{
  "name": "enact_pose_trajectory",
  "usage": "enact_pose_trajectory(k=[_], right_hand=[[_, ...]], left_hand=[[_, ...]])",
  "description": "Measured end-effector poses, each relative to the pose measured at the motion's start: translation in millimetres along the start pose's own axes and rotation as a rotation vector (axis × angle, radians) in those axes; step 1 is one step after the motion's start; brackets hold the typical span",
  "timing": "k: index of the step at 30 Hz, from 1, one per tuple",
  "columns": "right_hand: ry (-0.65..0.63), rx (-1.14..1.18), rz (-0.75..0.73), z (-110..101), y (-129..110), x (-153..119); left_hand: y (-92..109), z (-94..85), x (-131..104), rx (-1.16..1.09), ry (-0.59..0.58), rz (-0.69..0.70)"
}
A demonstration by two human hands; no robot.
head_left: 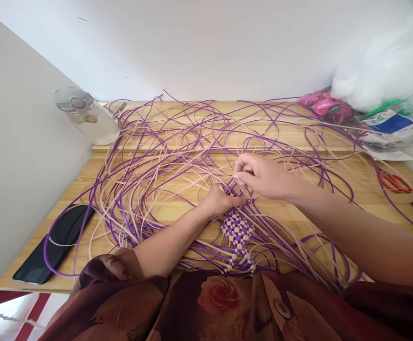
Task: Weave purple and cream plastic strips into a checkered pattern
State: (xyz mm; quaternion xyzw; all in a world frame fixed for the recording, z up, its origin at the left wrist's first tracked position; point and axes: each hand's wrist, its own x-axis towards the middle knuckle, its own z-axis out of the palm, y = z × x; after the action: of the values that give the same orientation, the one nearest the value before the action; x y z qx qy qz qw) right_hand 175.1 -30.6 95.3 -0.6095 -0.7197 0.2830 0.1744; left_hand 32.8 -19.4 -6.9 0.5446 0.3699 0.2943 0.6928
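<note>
A woven piece (237, 229) in a purple and cream check lies on the table close to my body, with long loose purple and cream cords (192, 142) fanning out from it. My left hand (222, 201) is closed on the far end of the weave, thumb pressed across the strands. Just beyond it and to the right, my right hand (259, 175) is raised with fingers curled and thumb against the index finger. The pinch seems to be on a cord, though the fingers partly hide it.
A bottle (85, 116) with a grey lid stands at the back left. A dark phone (53, 246) lies at the left edge. Orange-handled scissors (396, 182) lie at the right. Plastic packets (391, 128) and a white bag (380, 71) sit at the back right.
</note>
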Motion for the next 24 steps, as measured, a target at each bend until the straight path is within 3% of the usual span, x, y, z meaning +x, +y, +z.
enact_pose_trajectory(k=[2,4,8,11,17,22,24], right_hand=[[-0.129,0.29,0.053,-6.4,-6.9,3.1],[-0.171,0.376,0.048,-12.2,-10.6,2.9],[0.027,-0.071,-0.045,-18.1,-4.0,-6.1],[-0.047,-0.312,-0.1,-11.6,5.2,-14.9],[-0.097,-0.179,-0.009,-9.8,0.2,-15.4],[-0.15,-0.325,-0.177,-5.3,13.6,-14.4],[-0.159,-0.264,-0.149,-1.2,17.2,-15.3]], left_hand=[[0.0,0.4,-0.2,-0.002,0.007,0.009],[-0.8,0.6,0.3,-0.029,0.004,0.037],[-2.4,0.5,1.8,-0.067,-0.025,0.062],[-1.4,1.0,1.4,-0.08,-0.022,0.046],[-2.3,1.2,0.7,-0.095,-0.013,0.037],[-2.6,1.2,1.6,-0.138,-0.038,0.074],[-0.2,1.6,0.6,-0.133,-0.037,0.087]])
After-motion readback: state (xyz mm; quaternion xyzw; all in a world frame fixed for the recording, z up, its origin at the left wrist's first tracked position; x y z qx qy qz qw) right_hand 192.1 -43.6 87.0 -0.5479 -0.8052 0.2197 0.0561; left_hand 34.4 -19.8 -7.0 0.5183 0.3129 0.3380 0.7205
